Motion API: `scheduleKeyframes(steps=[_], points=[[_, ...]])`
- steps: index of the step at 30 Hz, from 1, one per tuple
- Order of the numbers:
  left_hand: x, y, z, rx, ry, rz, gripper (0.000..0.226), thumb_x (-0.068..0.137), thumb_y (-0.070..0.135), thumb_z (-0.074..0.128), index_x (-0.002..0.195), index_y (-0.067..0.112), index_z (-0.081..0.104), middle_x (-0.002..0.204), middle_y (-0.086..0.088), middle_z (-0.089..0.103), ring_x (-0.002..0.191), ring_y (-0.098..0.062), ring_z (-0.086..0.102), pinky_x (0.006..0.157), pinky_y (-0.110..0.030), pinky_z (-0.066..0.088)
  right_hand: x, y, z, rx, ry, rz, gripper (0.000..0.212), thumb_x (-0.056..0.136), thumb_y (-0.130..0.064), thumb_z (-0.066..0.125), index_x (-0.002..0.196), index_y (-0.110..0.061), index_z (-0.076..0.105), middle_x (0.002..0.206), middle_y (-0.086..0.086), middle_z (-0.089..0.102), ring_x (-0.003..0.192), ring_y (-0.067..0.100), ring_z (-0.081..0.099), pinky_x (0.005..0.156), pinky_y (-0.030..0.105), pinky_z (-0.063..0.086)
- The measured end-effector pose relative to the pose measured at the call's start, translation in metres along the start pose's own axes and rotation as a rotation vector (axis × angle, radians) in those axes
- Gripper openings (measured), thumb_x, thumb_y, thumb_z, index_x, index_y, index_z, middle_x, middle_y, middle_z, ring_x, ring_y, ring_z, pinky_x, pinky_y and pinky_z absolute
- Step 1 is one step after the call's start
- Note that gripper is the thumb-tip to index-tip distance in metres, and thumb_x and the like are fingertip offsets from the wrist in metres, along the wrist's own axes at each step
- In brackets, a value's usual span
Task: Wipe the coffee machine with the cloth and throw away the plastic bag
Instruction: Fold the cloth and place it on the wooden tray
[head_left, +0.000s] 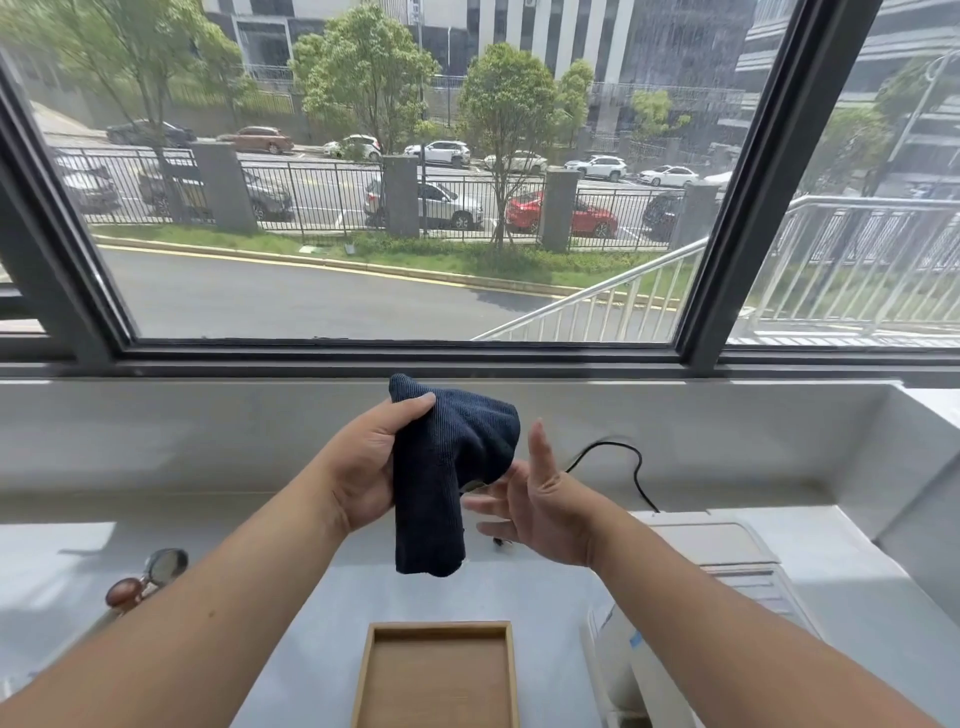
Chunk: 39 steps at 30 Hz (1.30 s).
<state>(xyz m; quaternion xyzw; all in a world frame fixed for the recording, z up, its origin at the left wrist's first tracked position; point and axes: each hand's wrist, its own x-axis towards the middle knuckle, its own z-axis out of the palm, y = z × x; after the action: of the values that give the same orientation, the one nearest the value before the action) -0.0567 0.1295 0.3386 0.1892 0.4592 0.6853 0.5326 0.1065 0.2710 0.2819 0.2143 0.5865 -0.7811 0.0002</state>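
We observe both arms extended over the white bench (62, 597), which runs along below a window (405, 208).

1. Left grip (363, 467): the fingers and thumb are curled round the cloth (452, 467) and hold it in the air above the bench. The thumb presses on the cloth's upper left corner.
2. Cloth: dark blue and bunched. Its upper part bulges to the right and its lower end hangs down free, clear of the bench. It sits at the centre of the scene, between the two grips.
3. Right grip (540, 504): spread, with the fingers straight and apart and the palm facing left towards the cloth. It holds nothing. Its fingertips are blurred and sit just beside the cloth's right edge; we cannot tell whether they touch it.
4. Machine (717, 551): white, standing on the bench at the right and partly covered by the right forearm. A black cord (628, 462) loops on the bench on its far side.
5. Tray (439, 675): wooden, at the near centre of the bench.
6. Sunglasses (150, 574): on the bench at the left, beside the left forearm.
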Motion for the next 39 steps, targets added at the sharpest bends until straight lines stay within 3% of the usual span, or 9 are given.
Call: scheduleKeyframes(steps=[3,7,12,17,22,28,31,37,39], points=[[0.0,-0.001,-0.002,0.008,-0.024,-0.017,0.049,0.099,0.029,0.063,0.139,0.001,0.059,0.13,-0.026,0.07,0.115,-0.041,0.071,0.085,-0.048,0.063,0.002,-0.008,0.01,0.104,-0.05,-0.119,0.077,0.081,-0.066,0.075,0.136,-0.015,0.063,0.126,0.009,0.064,0.112,0.025,0.062,0.105,0.046,0.048],[0.0,0.001,-0.01,0.059,0.006,-0.007,0.047,0.104,0.026,0.056,0.142,-0.002,0.057,0.132,-0.025,0.069,0.124,-0.041,0.066,0.09,-0.046,0.063,0.004,-0.022,0.012,0.147,0.0,-0.207,0.044,0.098,-0.02,0.068,0.138,-0.005,0.061,0.135,0.02,0.066,0.119,0.035,0.065,0.097,0.047,0.056],[-0.006,0.002,-0.029,0.307,0.012,-0.018,0.03,0.105,0.016,0.055,0.132,0.016,0.066,0.124,-0.006,0.074,0.103,-0.023,0.071,0.092,-0.04,0.057,0.007,-0.033,0.01,0.132,0.167,-0.187,0.036,0.103,-0.018,0.061,0.135,-0.003,0.062,0.133,0.023,0.068,0.12,0.038,0.067,0.102,0.051,0.055],[-0.009,0.002,-0.043,0.571,0.052,-0.071,0.038,0.103,0.007,0.057,0.132,0.032,0.061,0.118,-0.006,0.078,0.09,-0.023,0.072,0.084,-0.042,0.062,0.009,-0.037,0.008,0.056,0.2,-0.117,0.032,0.103,-0.015,0.054,0.134,-0.007,0.061,0.132,0.022,0.068,0.113,0.036,0.068,0.107,0.056,0.049],[-0.011,0.004,-0.05,0.581,0.057,-0.033,0.041,0.106,0.012,0.055,0.13,0.044,0.063,0.119,-0.006,0.077,0.084,-0.02,0.064,0.072,-0.035,0.057,0.01,-0.036,0.005,0.024,0.129,-0.131,0.037,0.102,0.002,0.047,0.131,-0.013,0.064,0.12,0.014,0.073,0.107,0.03,0.072,0.089,0.046,0.06],[-0.005,0.004,-0.048,0.336,0.087,0.059,0.022,0.104,0.001,0.053,0.121,-0.004,0.066,0.112,-0.018,0.073,0.095,-0.031,0.065,0.077,-0.037,0.059,0.013,-0.033,0.003,-0.026,0.102,-0.24,0.024,0.095,0.012,0.051,0.111,0.007,0.069,0.105,0.021,0.07,0.092,0.033,0.068,0.082,0.042,0.056],[-0.007,0.006,-0.045,0.48,0.122,0.091,0.025,0.103,0.006,0.05,0.103,0.009,0.075,0.092,-0.009,0.071,0.079,-0.021,0.061,0.07,-0.034,0.048,0.009,-0.039,0.002,-0.147,0.121,-0.202,0.052,0.087,0.021,0.033,0.081,-0.008,0.075,0.082,0.013,0.07,0.068,0.021,0.066,0.058,0.027,0.05],[-0.011,0.012,-0.047,0.539,0.087,0.069,0.029,0.086,0.039,0.056,0.095,0.023,0.078,0.099,0.0,0.074,0.077,-0.011,0.068,0.074,-0.035,0.048,0.006,-0.046,-0.001,-0.33,0.111,-0.161,0.038,0.078,-0.017,0.05,0.096,-0.017,0.084,0.1,-0.006,0.078,0.098,0.016,0.066,0.08,0.03,0.049],[-0.009,0.009,-0.048,0.701,0.129,0.113,0.011,0.087,0.027,0.067,0.093,0.029,0.077,0.097,-0.005,0.071,0.075,-0.013,0.065,0.072,-0.032,0.048,0.007,-0.046,-0.001,-0.425,0.155,-0.182,0.032,0.087,-0.018,0.053,0.098,-0.023,0.083,0.1,-0.01,0.078,0.097,0.012,0.066,0.082,0.028,0.049]])
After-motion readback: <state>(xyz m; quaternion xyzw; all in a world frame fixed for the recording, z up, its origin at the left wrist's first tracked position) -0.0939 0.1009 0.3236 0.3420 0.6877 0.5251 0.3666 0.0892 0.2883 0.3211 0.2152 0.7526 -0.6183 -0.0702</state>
